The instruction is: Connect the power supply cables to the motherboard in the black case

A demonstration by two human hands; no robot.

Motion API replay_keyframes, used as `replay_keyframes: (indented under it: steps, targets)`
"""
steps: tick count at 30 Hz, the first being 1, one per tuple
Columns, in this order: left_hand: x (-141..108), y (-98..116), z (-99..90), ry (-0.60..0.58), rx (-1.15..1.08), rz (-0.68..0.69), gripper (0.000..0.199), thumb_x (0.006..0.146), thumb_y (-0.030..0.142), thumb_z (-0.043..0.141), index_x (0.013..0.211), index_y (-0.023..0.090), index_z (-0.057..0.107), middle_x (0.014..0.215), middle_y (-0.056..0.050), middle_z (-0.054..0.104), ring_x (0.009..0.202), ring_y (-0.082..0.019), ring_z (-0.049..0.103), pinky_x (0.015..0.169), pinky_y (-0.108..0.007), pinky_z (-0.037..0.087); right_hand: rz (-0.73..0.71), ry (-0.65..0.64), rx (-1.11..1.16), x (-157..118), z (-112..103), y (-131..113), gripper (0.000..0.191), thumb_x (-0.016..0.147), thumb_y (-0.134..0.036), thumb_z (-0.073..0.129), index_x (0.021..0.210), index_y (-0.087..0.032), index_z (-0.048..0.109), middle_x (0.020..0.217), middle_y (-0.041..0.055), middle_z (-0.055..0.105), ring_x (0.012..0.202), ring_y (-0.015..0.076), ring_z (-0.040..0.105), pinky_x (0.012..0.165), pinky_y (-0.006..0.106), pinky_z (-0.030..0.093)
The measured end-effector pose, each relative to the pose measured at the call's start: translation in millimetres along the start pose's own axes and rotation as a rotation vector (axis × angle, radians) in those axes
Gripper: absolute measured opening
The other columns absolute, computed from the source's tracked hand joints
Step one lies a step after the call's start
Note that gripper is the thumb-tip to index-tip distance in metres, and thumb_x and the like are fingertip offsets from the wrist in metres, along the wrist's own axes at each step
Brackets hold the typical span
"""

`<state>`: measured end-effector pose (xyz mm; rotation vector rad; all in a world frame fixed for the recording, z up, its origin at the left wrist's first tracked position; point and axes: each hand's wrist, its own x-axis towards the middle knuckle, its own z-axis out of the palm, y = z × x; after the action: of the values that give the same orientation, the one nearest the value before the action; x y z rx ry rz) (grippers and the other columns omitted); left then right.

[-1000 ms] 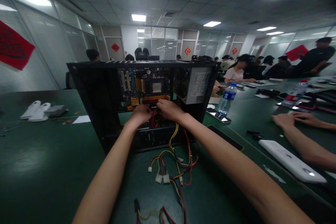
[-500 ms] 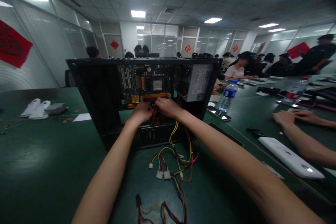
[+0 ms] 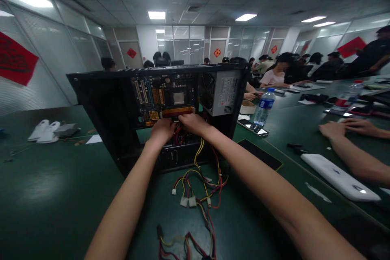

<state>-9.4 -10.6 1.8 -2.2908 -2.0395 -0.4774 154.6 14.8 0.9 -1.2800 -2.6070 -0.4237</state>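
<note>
An open black computer case (image 3: pixel 105 109) stands on the green table, with a motherboard (image 3: pixel 166 93) and a silver power supply (image 3: pixel 227 93) inside. My left hand (image 3: pixel 163 131) is at the board's lower edge, its fingers curled and pressed together near red wires (image 3: pixel 179 135). Close beside it on the right, my right hand (image 3: pixel 193 124) has its fingers bent inward at the same wires. What the fingertips of both hands hold is too small and hidden to name. Cables with white connectors (image 3: pixel 192 201) hang from the case onto the table in front.
A water bottle (image 3: pixel 264 107) and a phone (image 3: pixel 252 127) stand and lie right of the case. Further right are a black mat (image 3: pixel 260 154), a white device (image 3: pixel 339 176) and another person's hands (image 3: pixel 333 130). White objects (image 3: pixel 48 131) and a grey block (image 3: pixel 66 130) lie left.
The view has shifted slightly, so the case appears a little further left. Both hands stay at the same wires inside the case.
</note>
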Motion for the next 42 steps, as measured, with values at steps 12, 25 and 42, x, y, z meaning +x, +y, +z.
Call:
replay_keyframes:
  steps: [12,25,42]
  targets:
    - [0,16,-7.4,0.025,0.136,-0.032,0.035,0.098,0.034,0.048,0.110,0.015,0.075,0.108,-0.020,0.074,0.102,-0.034,0.071,0.086,-0.040,0.055,0.192,0.051,0.148,-13,1,10,0.022,0.095,-0.014,0.051,0.113,-0.013,0.063,0.109,0.0150,0.071,0.102,0.0273,0.069,0.079,0.031,0.049]
    - [7,17,0.7,0.029,0.139,-0.001,0.032,0.097,0.025,0.047,0.108,0.010,0.074,0.105,-0.022,0.073,0.103,-0.032,0.071,0.088,-0.038,0.054,0.243,-0.027,0.145,-13,2,10,0.033,0.099,-0.026,0.047,0.112,-0.016,0.074,0.109,0.0165,0.073,0.103,0.0270,0.070,0.087,0.033,0.051]
    - [-4,25,-6.2,0.028,0.092,-0.088,0.034,0.098,0.019,0.041,0.106,0.010,0.073,0.108,-0.021,0.073,0.106,-0.032,0.070,0.088,-0.038,0.054,0.158,0.172,0.120,-23,-21,-24,0.028,0.101,-0.027,0.044,0.097,-0.015,0.069,0.093,0.0117,0.075,0.085,0.0256,0.073,0.069,0.030,0.049]
